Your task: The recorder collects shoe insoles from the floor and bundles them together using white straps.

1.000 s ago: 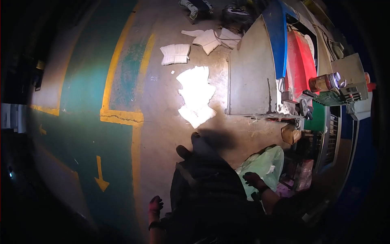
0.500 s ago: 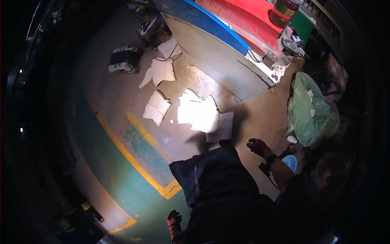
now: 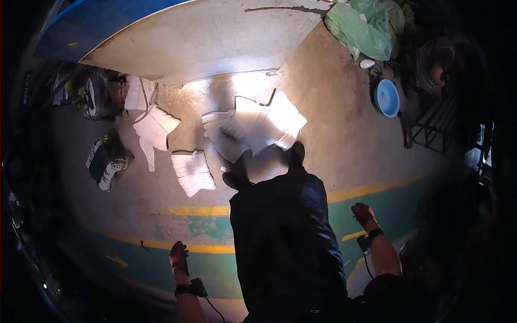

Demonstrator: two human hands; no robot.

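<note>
left hand [image 3: 178, 258]: your grip hung empty, fingers loose;
right hand [image 3: 364, 214]: same, held nothing;
risk: you could've slipped on those white stacks [image 3: 253, 126] underfoot

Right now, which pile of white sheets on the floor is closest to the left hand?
The small fanned pile above the yellow line, straight up from the left hand. The big sunlit pile and the pile nearer the dark bag lie farther off.

The scene is dim, with heavy black vignetting round the fisheye rim. A hard light pool glares off white sheets [image 3: 253, 126] on the floor [image 3: 344, 140], well ahead of both hands. Edges bend and smear; the dark corners are unreadable.
</note>
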